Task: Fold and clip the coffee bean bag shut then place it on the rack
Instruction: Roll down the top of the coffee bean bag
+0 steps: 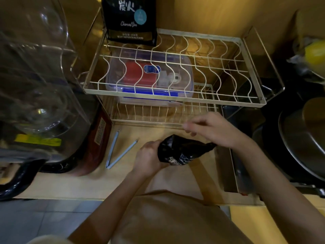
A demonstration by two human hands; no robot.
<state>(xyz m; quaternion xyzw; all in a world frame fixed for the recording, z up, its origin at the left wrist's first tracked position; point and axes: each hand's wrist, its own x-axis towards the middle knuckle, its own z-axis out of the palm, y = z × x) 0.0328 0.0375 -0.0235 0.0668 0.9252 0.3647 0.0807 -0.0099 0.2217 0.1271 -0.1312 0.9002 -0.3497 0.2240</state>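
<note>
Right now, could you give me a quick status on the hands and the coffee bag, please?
Left hand gripping coffee bag on counter. Right hand open above bag top, blurred. Clip lies open, untouched, left of bag. Rack top tier mostly free.

Clear lidded box (151, 74) (red inside), glass jug (35, 88), steel pan (302, 143).

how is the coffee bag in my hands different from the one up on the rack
The bag in your hands lies tilted and crumpled on the counter, gripped by your left hand; the bag on the rack stands upright, smooth and untouched, its label facing you. The rack bag also looks fuller. Both are black with light print.
</note>
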